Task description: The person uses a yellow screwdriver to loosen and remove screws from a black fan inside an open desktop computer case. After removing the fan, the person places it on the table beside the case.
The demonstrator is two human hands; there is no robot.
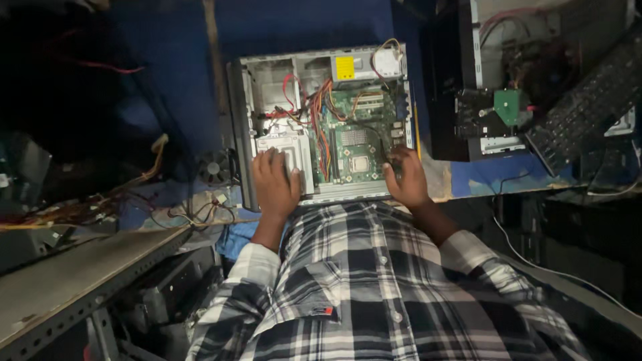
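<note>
Opened grey computer case (321, 120) flat on blue table, motherboard exposed

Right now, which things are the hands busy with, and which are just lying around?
Being worked on:
- open computer case, lying flat
- green motherboard inside it
- left hand on the grey metal drive cage
- right hand at the board's edge

Just lying about:
- black keyboard
- small fan
- loose wires
- second opened case

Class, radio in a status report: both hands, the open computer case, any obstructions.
Left hand flat on grey drive cage. Right hand on green motherboard edge. Orange cables cross between.
</note>
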